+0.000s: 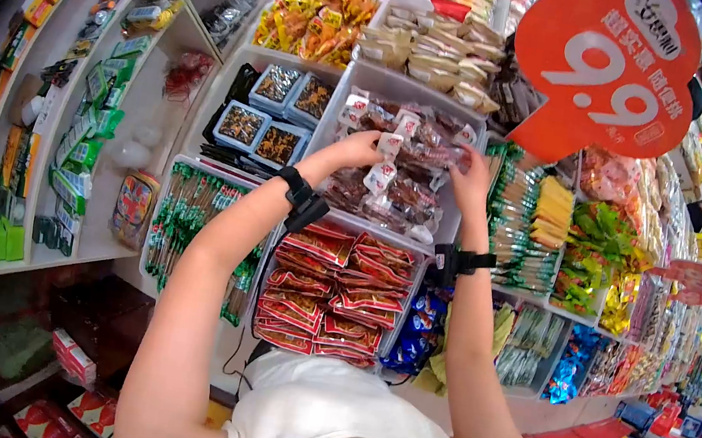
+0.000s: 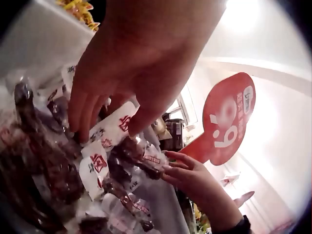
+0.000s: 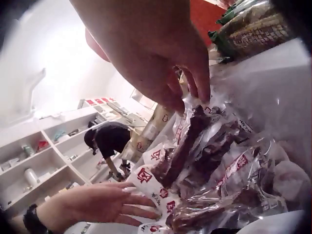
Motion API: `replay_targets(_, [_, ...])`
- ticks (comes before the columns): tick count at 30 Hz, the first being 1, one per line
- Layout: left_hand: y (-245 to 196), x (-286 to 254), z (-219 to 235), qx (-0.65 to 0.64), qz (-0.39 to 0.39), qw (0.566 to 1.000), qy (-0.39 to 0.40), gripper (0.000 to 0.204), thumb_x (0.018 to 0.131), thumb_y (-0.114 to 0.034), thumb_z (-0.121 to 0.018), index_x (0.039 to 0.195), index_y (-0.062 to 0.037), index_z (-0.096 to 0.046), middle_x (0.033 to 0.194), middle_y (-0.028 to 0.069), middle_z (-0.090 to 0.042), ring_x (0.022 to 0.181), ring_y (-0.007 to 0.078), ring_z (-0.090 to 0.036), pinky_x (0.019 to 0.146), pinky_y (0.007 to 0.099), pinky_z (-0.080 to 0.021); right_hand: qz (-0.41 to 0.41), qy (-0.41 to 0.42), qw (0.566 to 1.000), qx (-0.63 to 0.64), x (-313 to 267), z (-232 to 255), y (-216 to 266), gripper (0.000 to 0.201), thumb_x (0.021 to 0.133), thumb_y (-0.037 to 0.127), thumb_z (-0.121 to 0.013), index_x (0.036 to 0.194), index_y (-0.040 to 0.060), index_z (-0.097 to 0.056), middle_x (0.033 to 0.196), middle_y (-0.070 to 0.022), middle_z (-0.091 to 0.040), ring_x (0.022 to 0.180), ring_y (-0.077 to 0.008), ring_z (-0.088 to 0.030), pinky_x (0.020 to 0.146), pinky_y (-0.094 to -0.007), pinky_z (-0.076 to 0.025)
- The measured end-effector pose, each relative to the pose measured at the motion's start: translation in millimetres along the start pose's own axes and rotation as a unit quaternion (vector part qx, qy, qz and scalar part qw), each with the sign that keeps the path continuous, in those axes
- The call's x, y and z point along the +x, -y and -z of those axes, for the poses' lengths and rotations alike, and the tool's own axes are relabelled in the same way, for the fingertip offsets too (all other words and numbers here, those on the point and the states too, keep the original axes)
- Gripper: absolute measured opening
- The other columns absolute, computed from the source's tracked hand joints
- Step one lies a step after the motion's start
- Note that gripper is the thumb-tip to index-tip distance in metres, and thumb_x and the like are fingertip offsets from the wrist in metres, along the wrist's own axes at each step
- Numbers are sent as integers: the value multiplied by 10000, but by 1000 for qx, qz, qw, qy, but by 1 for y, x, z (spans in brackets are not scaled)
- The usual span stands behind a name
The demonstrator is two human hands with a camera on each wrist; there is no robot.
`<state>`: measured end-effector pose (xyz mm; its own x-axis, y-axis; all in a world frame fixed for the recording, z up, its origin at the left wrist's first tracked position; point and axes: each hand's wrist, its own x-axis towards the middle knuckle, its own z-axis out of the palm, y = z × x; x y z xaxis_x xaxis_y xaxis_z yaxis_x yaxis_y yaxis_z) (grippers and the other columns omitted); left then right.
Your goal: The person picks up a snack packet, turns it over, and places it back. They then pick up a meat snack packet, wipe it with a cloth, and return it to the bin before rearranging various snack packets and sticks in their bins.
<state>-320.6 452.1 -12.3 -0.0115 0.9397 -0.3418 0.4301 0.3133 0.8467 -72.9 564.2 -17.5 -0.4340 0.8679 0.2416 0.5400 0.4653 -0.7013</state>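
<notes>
Clear-wrapped packets of dark brown snack (image 1: 405, 213), some with white labels bearing red print, fill a grey-white bin (image 1: 323, 140) in the head view. Over its left half, my left hand (image 1: 360, 149) holds a white-labelled packet (image 2: 113, 125) between thumb and fingers. My right hand (image 1: 469, 181) is at the bin's right side. Its thumb and fingertips pinch the upper end of a clear packet (image 3: 187, 144) in the right wrist view. The left wrist view shows that hand (image 2: 195, 178) at a packet's end too. Bent fingers are partly hidden behind each palm.
Bins of red packets (image 1: 337, 292), green-wrapped sticks (image 1: 209, 218) and blue-lidded tubs (image 1: 281, 143) surround this bin. A large red price sign (image 1: 605, 71) rises at the back right. White shelves (image 1: 75, 94) stand at left. Another person (image 3: 109, 141) bends near shelving.
</notes>
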Motion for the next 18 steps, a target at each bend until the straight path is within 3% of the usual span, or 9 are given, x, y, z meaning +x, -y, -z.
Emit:
replay_targets(1, [-6,-5,-2,-28,6,999,26,523,811,-262,-643,1262,-31,-517,1020,189,-641,914,263,-626,770,366,-482,33,6,999,-4,-6,5,7,462,722,26,-647,1174,40,-553,1007,-158,-578,933,-310,-578,813,-382,-471])
replay_targets(2, [2,-3,-6,-54,13,998,27,485,815,-283,-652,1223,-41,-551,979,164,-645,877,246,-626,736,380,-479,-18,53,998,0,-9,18,30,456,735,27,-649,1178,37,-542,1098,-182,-536,1016,-349,-537,879,-395,-446])
replay_targets(3, [7,1,-6,-23,9,999,24,438,835,-275,-652,1188,-28,-574,928,135,-652,828,211,-628,694,364,-483,-5,28,1000,-6,-17,18,31,456,737,27,-649,1180,41,-540,1093,-183,-535,1015,-353,-537,873,-400,-447])
replay_targets(6, [14,8,-7,-91,1,996,9,375,842,-218,-644,1151,-12,-587,883,89,-661,744,161,-624,638,319,-487,79,-64,993,-65,-20,20,46,390,753,30,-643,1134,50,-563,1079,-178,-533,1021,-358,-535,852,-415,-443])
replay_targets(9, [18,6,-7,-118,17,993,15,321,851,-189,-629,1108,1,-597,877,62,-663,741,117,-622,617,284,-490,78,52,992,-87,-23,35,65,299,764,20,-623,1061,32,-586,1065,-165,-549,1005,-346,-549,833,-408,-450])
replay_targets(11, [37,13,-8,-116,14,993,32,291,856,-178,-616,1087,-1,-602,877,61,-660,762,110,-621,620,278,-486,60,191,980,5,-21,36,76,252,771,10,-600,1023,16,-595,971,-164,-597,958,-326,-580,810,-385,-469])
replay_targets(14, [35,10,-8,-117,33,992,16,282,845,-189,-616,1063,-11,-611,859,47,-657,799,125,-632,637,279,-485,98,270,958,-16,-26,11,41,314,759,65,-653,1066,18,-603,971,-165,-610,966,-329,-583,830,-393,-472])
replay_targets(17, [41,19,-16,-120,-47,992,10,358,791,-184,-676,1096,-5,-616,926,87,-683,793,181,-650,668,336,-503,109,329,932,-110,-25,-5,24,456,717,145,-734,1133,29,-587,1006,-184,-588,969,-357,-574,839,-407,-468])
replay_targets(18, [26,13,-14,-14,-55,998,1,389,752,-200,-710,1092,-31,-625,915,106,-688,787,189,-653,685,346,-507,90,332,931,-120,-23,-6,29,464,708,160,-746,1124,30,-586,1026,-188,-575,978,-366,-564,841,-415,-463])
